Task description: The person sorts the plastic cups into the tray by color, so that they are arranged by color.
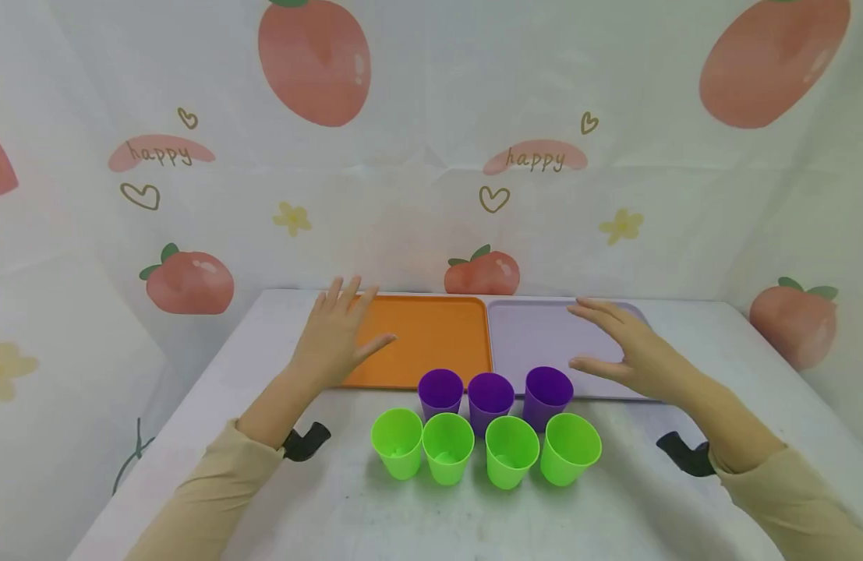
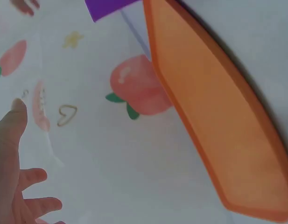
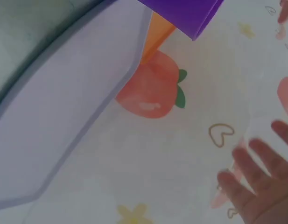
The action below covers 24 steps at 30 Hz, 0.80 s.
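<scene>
My left hand [image 1: 337,336], fingers spread and holding nothing, is raised in front of the left part of an orange tray [image 1: 424,343]. On the other side, my right hand [image 1: 631,351] is held up with fingers apart over a pale lilac tray [image 1: 529,335]; it is empty too. Between the hands stand three purple cups, among them a left one [image 1: 441,393], a middle one [image 1: 490,401] and a right one [image 1: 546,397]. Nearer to me is a row of several bright green cups, the leftmost [image 1: 397,442] and the rightmost [image 1: 570,448] included. All the cups stand mouth up.
Both trays lie side by side at the back of the white table [image 1: 403,522], against a curtain [image 1: 417,187] printed with peaches. Black straps [image 1: 307,442] sit at both wrists. A thin cable [image 1: 132,452] hangs by the table's left edge.
</scene>
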Each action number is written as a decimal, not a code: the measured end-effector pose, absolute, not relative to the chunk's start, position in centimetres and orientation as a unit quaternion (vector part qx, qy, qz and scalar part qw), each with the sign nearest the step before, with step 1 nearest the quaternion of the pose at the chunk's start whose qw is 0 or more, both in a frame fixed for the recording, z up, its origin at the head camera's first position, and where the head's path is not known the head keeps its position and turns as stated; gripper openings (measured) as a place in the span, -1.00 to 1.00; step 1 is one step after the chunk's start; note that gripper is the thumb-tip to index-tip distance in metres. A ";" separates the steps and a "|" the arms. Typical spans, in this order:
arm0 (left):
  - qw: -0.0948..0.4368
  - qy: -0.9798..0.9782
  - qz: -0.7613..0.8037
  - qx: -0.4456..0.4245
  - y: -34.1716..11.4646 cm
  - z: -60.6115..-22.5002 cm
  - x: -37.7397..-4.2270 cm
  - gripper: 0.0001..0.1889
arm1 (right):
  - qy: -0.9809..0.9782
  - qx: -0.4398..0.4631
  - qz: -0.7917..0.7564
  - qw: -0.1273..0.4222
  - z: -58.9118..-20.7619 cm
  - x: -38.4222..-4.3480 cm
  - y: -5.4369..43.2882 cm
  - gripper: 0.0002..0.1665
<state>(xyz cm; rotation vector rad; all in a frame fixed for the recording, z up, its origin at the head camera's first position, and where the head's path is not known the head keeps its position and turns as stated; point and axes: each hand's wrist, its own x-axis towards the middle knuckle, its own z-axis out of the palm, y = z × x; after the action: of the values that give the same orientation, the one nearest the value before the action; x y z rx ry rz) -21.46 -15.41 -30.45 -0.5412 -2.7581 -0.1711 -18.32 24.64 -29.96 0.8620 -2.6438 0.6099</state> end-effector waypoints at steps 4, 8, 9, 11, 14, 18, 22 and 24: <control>0.117 -0.972 -0.127 -0.162 -17.3 -31.1 -21.5 -0.22 | -0.894 0.347 0.240 0.149 -30.6 -17.6 25.9 -0.27; 0.069 -0.965 -0.214 -0.134 -19.1 -32.4 -21.6 -0.23 | -0.875 0.375 0.283 0.112 -31.3 -17.1 26.8 -0.31; 0.059 -0.963 -0.232 -0.128 -19.6 -32.8 -21.6 -0.23 | -0.873 0.378 0.294 0.098 -31.5 -17.0 27.0 -0.33; 0.045 -0.958 -0.258 -0.118 -20.4 -33.4 -21.7 -0.23 | -0.866 0.388 0.307 0.074 -32.0 -16.9 27.3 -0.35; 0.033 -0.952 -0.284 -0.108 -21.5 -34.2 -21.8 -0.24 | -0.856 0.399 0.327 0.040 -32.7 -16.6 27.7 -0.37; 0.017 -0.951 -0.293 -0.096 -22.5 -35.0 -21.9 -0.27 | -0.842 0.414 0.346 0.019 -33.5 -16.3 28.0 -0.34; -0.002 -0.953 -0.292 -0.078 -23.2 -35.9 -22.3 -0.29 | -0.832 0.429 0.353 0.010 -34.2 -15.9 27.9 -0.31; -0.011 -0.954 -0.291 -0.070 -23.4 -36.4 -22.5 -0.30 | -0.831 0.429 0.354 0.003 -34.6 -15.7 27.8 -0.30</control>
<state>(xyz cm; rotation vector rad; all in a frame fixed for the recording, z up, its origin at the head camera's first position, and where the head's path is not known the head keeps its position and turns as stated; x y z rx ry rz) -22.47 -23.44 -36.42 -0.2201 -3.0180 -0.9198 -15.72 27.77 -34.57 1.3463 -2.6042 1.1098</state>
